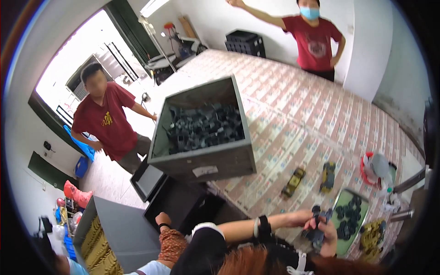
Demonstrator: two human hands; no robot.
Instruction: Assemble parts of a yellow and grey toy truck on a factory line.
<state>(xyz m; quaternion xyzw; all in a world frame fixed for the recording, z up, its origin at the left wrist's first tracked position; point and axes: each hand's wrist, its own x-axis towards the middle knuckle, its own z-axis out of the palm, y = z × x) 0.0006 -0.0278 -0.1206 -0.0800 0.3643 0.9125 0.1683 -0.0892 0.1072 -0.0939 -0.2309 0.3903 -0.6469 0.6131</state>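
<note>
At the lower right, my left hand reaches in from the left, its wrist in a black band. Its fingers are closed on a dark grey plastic part. My right hand is close beside it, fingers curled round dark grey plastic as well. Whether both grip one piece or two I cannot make out. Just right of my hands lies a green tray with several small black parts. Beyond it on the table are two toy cars in yellow and black, one left of the other.
A large grey bin of black parts stands on the patterned table. Gold-coloured parts lie at right. A co-worker's hand is near a black crate. Two people in red shirts stand across, left and far right.
</note>
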